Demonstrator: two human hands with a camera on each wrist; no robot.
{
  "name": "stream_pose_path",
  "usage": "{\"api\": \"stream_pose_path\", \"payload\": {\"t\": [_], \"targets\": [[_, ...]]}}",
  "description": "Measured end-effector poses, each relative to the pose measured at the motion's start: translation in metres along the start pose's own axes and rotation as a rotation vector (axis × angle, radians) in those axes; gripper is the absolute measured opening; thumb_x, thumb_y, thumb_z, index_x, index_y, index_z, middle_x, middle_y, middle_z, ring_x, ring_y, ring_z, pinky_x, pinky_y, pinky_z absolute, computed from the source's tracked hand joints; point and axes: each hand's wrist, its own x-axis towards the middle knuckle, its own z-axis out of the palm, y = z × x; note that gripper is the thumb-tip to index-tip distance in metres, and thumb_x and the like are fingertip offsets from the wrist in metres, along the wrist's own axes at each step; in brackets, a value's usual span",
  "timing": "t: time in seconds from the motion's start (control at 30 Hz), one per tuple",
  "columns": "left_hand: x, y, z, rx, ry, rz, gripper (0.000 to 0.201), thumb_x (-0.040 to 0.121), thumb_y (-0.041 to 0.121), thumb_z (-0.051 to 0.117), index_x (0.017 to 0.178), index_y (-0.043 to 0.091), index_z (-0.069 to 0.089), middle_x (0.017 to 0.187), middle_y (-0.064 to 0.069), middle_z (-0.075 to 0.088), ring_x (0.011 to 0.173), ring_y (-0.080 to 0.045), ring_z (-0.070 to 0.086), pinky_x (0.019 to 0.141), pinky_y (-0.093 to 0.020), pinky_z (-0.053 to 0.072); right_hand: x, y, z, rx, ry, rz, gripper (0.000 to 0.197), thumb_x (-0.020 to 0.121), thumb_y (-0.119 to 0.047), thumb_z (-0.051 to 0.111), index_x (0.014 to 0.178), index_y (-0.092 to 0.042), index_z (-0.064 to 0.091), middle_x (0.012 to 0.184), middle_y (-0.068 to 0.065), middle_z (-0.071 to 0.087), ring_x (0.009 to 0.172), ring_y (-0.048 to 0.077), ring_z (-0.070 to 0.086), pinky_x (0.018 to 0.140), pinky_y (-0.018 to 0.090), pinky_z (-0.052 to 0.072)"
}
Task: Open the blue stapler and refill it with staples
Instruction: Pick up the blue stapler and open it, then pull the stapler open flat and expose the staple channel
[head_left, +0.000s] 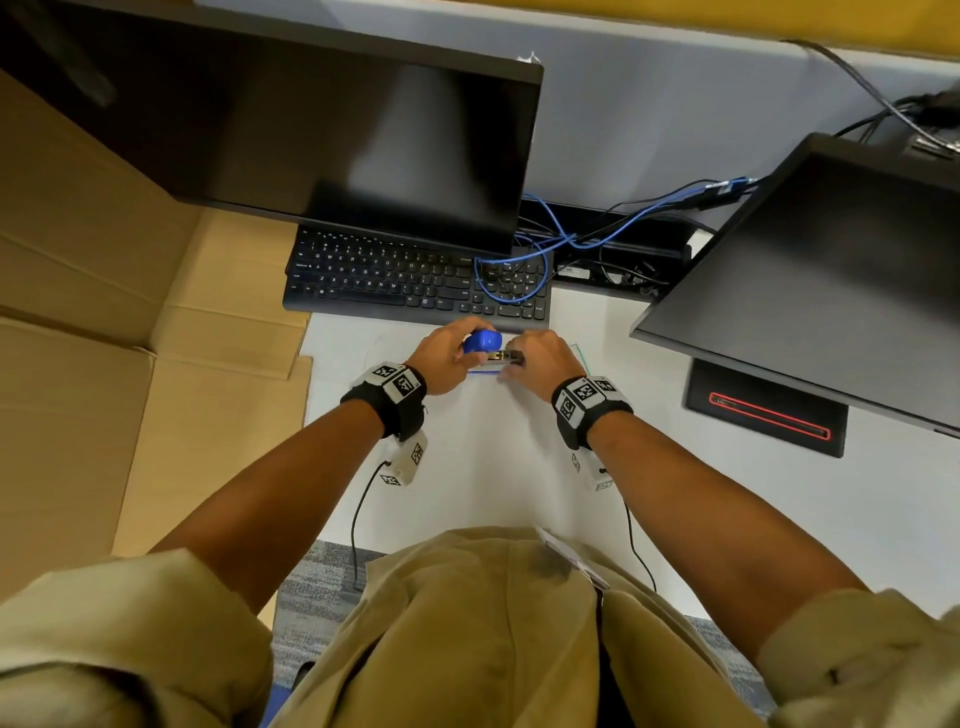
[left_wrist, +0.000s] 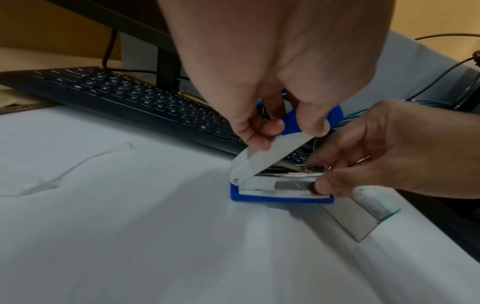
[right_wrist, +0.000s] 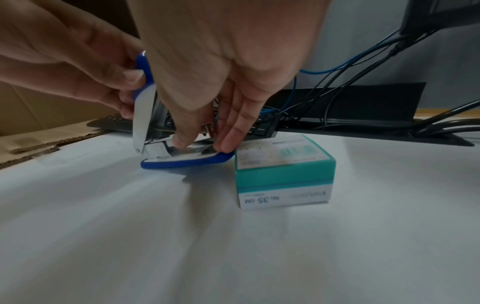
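Near the tabletop's far edge, by the keyboard (head_left: 415, 278), the blue stapler (left_wrist: 281, 181) is held open, its lid pinched by the left hand (head_left: 441, 358) while its magazine is pinched by the right hand (head_left: 540, 364).

The stapler (left_wrist: 280, 181) sat on the white desk just near of the keyboard, its blue base flat. Its white lid with the blue tip (right_wrist: 141, 102) was swung up on the left hinge, baring the metal staple channel (left_wrist: 293, 174). A teal and white staple box (right_wrist: 284, 172) lay closed, touching the stapler's right end.
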Motion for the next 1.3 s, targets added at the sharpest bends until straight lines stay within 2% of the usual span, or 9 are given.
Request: {"api": "stream_pose_path", "payload": {"t": [0.17, 0.27, 0.5, 0.63, 0.73, 0.9, 1.13, 1.23, 1.3], "targets": [[-0.01, 0.0, -0.011, -0.028, -0.057, 0.039, 0.031, 0.093, 0.008, 0.053, 0.124, 0.013, 0.049, 0.106, -0.006, 0.056, 0.075, -0.012, 0.05, 0.069, -0.022, 0.042, -0.001, 0.001, 0.006, -0.07, -0.035, 0.008, 0.025, 0.092, -0.022, 0.06, 0.099, -0.002, 0.073, 0.101, 0.017, 0.067, 0.089, 0.033, 0.063, 0.075, 0.035, 0.051], [-0.021, -0.014, -0.022, -0.052, -0.068, 0.061, 0.027, 0.092, 0.014, 0.055, 0.117, 0.021, 0.047, 0.109, -0.01, 0.061, 0.086, -0.028, 0.061, 0.078, -0.039, 0.054, 0.0, 0.002, 0.007, -0.084, -0.042, 0.007, 0.025, 0.093, -0.021, 0.058, 0.1, -0.003, 0.073, 0.101, 0.017, 0.068, 0.091, 0.033, 0.064, 0.076, 0.035, 0.052], [-0.039, -0.038, -0.04, -0.018, 0.14, 0.012, 0.016, 0.085, 0.014, 0.068, 0.089, 0.01, 0.053, 0.1, -0.007, 0.068, 0.089, -0.02, 0.065, 0.083, -0.034, 0.057, 0.004, 0.001, 0.008, -0.135, -0.049, -0.007, 0.021, 0.092, -0.016, 0.059, 0.099, 0.0, 0.072, 0.104, 0.017, 0.065, 0.095, 0.032, 0.063, 0.078, 0.036, 0.053], [-0.041, -0.056, -0.039, 0.096, 0.241, -0.102, 0.019, 0.084, 0.019, 0.07, 0.099, 0.014, 0.059, 0.094, -0.004, 0.069, 0.082, -0.022, 0.063, 0.076, -0.034, 0.055, 0.003, 0.002, 0.009, -0.178, -0.044, -0.023, 0.02, 0.092, -0.017, 0.059, 0.099, -0.003, 0.072, 0.102, 0.015, 0.066, 0.096, 0.03, 0.062, 0.076, 0.036, 0.053], [-0.043, -0.068, -0.034, 0.228, 0.221, -0.177, 0.032, 0.084, 0.024, 0.069, 0.115, 0.019, 0.063, 0.097, -0.006, 0.071, 0.086, -0.024, 0.063, 0.081, -0.035, 0.054, 0.001, 0.005, 0.008, -0.23, -0.032, -0.024, 0.021, 0.09, -0.023, 0.062, 0.099, -0.008, 0.073, 0.099, 0.011, 0.067, 0.101, 0.03, 0.059, 0.08, 0.039, 0.054], [-0.042, -0.067, -0.019, 0.39, 0.154, -0.177, 0.02, 0.089, 0.018, 0.061, 0.106, 0.013, 0.072, 0.094, -0.015, 0.073, 0.084, -0.032, 0.064, 0.077, -0.043, 0.057, -0.003, 0.009, 0.005, -0.258, -0.028, -0.056, 0.021, 0.09, -0.028, 0.063, 0.098, -0.013, 0.075, 0.095, 0.006, 0.071, 0.105, 0.028, 0.052, 0.082, 0.038, 0.047], [-0.036, -0.06, -0.017, 0.423, 0.156, -0.182, 0.021, 0.091, 0.015, 0.059, 0.108, 0.01, 0.071, 0.096, -0.015, 0.073, 0.084, -0.031, 0.063, 0.076, -0.038, 0.054, -0.008, 0.014, 0.003, -0.266, -0.047, -0.079, 0.024, 0.091, -0.034, 0.06, 0.097, -0.015, 0.073, 0.095, 0.005, 0.072, 0.103, 0.026, 0.049, 0.087, 0.038, 0.041], [-0.032, -0.052, -0.018, 0.461, 0.128, -0.207, 0.02, 0.089, 0.016, 0.058, 0.105, 0.013, 0.069, 0.098, -0.012, 0.071, 0.085, -0.029, 0.062, 0.073, -0.037, 0.055, -0.01, 0.017, 0.003, -0.251, -0.067, -0.112, 0.034, 0.085, -0.045, 0.065, 0.1, -0.015, 0.071, 0.1, 0.005, 0.07, 0.105, 0.025, 0.048, 0.086, 0.037, 0.04], [-0.029, -0.044, -0.017, 0.447, 0.139, -0.194, 0.023, 0.085, 0.018, 0.062, 0.107, 0.013, 0.067, 0.103, -0.012, 0.07, 0.092, -0.03, 0.062, 0.079, -0.04, 0.056, -0.013, 0.023, 0.001, -0.199, -0.051, -0.129, 0.048, 0.079, -0.052, 0.069, 0.111, -0.017, 0.068, 0.113, 0.005, 0.067, 0.111, 0.025, 0.047, 0.091, 0.038, 0.04]]}}
